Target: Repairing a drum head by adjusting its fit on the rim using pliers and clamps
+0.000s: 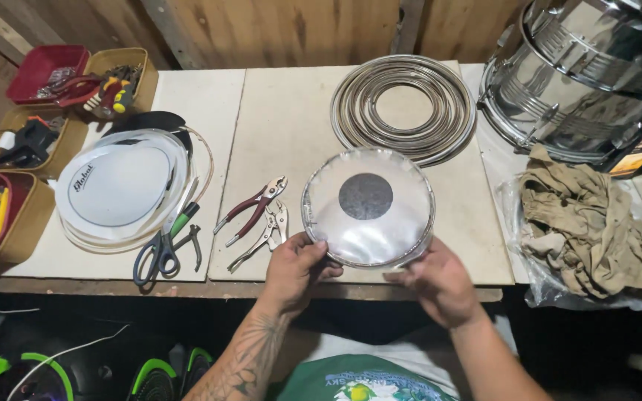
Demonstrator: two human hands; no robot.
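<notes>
Both hands hold a small round drumhead (368,208) with a clear film, a dark centre dot and a metal hoop, at the lower centre of the frame over the front edge of the worktop (291,111). The left hand (295,269) has its grip closed on the lower left rim, thumb on top, the other fingers hidden beneath. The right hand (440,281) pinches the lower right rim; its fingertips are lost behind the hoop.

Just left of the drumhead lie red-handled pliers (250,208) and locking pliers (265,236), then scissors (159,249) beside a stack of white drumheads (117,186). Coiled metal hoops (403,108) sit above. A crumpled cloth (588,223) lies at right on clear plastic. The chrome drum shell (581,74) at upper right is cut off by the frame. Trays of tools (9,215) at the left edge are too cluttered to make out.
</notes>
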